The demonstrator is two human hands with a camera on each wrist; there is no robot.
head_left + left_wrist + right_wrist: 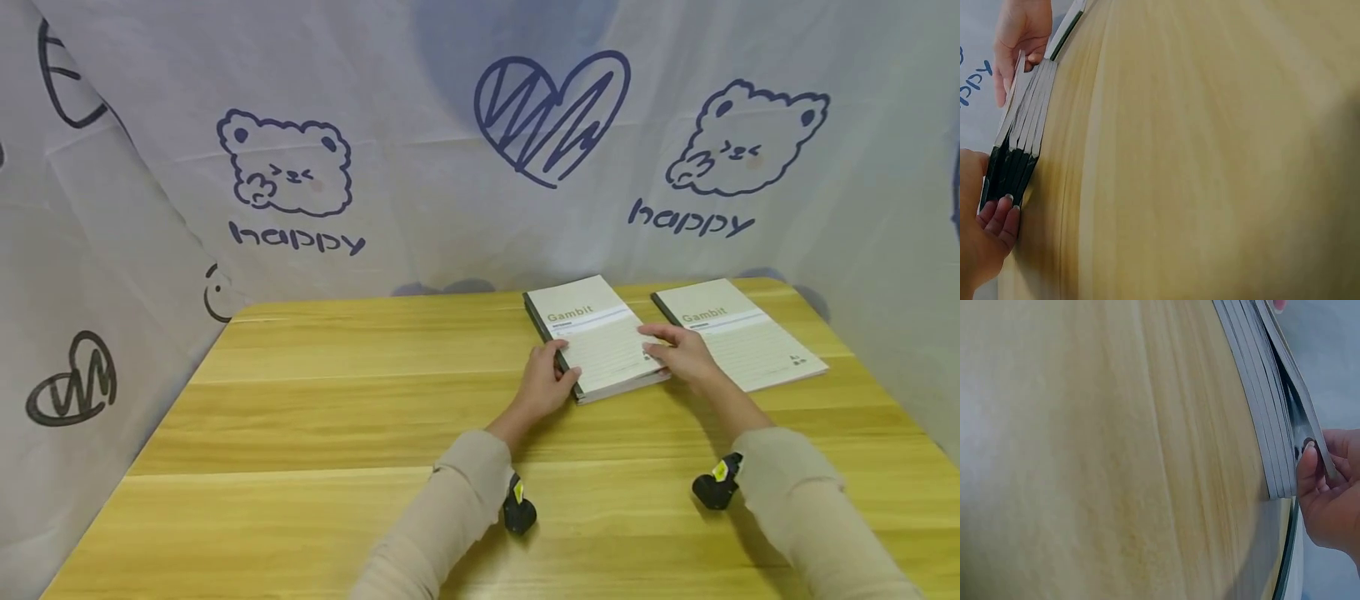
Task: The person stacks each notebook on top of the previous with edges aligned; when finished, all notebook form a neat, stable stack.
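A stack of several Gambit notebooks with pale covers and dark spines lies near the table's back edge. My left hand holds the stack's spine side, with fingertips against the dark spines in the left wrist view. At the opposite edge, my right hand pinches the top notebook. That notebook is raised at this edge, leaving a gap above the others, and my right thumb sits in the gap. A matching notebook lies flat to the right, partly behind my right hand.
The wood-grain table extends left and toward me. Behind it hangs a white cloth printed with hearts and bear faces. Small black devices are at both sleeve cuffs.
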